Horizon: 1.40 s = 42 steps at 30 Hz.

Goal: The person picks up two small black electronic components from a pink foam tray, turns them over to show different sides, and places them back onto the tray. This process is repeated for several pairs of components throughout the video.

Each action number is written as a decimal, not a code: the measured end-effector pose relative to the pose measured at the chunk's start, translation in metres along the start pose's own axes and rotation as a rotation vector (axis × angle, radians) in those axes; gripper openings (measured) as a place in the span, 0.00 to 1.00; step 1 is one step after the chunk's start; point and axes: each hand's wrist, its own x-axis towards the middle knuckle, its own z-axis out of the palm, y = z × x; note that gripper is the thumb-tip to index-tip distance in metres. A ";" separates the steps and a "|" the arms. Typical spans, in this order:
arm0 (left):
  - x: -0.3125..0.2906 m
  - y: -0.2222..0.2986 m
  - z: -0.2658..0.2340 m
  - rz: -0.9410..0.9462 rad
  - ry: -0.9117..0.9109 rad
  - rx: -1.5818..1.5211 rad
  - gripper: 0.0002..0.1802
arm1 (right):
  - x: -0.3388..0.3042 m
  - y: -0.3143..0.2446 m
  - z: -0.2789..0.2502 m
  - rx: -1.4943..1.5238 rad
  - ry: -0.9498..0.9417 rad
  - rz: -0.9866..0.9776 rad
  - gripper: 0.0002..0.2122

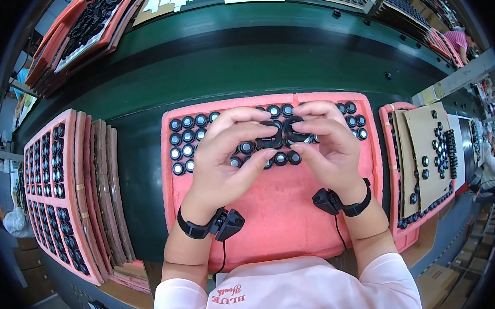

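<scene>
Head view: two small black ring-shaped parts [281, 133] are pinched side by side between both hands above a pink foam tray [274, 221]. The left hand [225, 156] and the right hand [329, 146] are curled inward, thumbs below and forefingers above, fingertips pressed onto the parts; how the two parts join is hidden by the fingers. Rows of round black caps [185, 138] are seated in the tray's far pockets, several of them covered by the hands. A black wrist strap [194, 229] is worn on each forearm. A second filled pink tray [51, 183] is seen at left, bent by the lens, and cardboard sheets [428, 143] at right are cut off by the dark rim.
</scene>
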 end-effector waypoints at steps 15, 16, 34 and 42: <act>-0.003 0.001 0.000 0.104 -0.006 -0.040 0.29 | -0.004 -0.003 0.000 0.124 -0.008 -0.087 0.22; -0.003 0.001 -0.001 0.101 -0.007 -0.038 0.29 | -0.004 -0.003 0.001 0.135 0.000 -0.092 0.22; -0.001 -0.001 -0.002 0.153 -0.011 0.040 0.20 | -0.004 -0.006 0.001 0.146 -0.008 -0.053 0.18; -0.003 0.008 0.010 -0.051 0.140 -0.224 0.17 | -0.006 -0.004 0.005 0.273 0.028 0.017 0.16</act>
